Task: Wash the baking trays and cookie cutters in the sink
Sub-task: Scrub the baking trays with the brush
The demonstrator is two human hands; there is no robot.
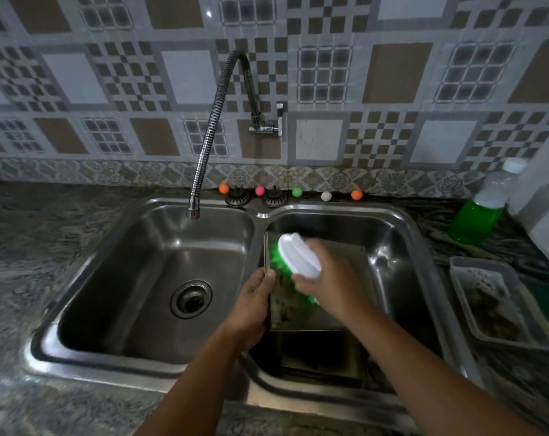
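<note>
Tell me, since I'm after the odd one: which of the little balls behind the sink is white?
The white ball, second from the right in the row behind the sink. It sits between the green ball and the right-hand orange ball.

Head view, down over sink point(260, 212)

Two bare forearms, no sleeves in view, bare hands point(254, 305), no rings, watch or gloves visible

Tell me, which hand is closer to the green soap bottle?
Right. The right hand holds the brush over the tray in the right basin, on the same side as the bottle. The left hand grips the tray's left edge, farther away.
</note>
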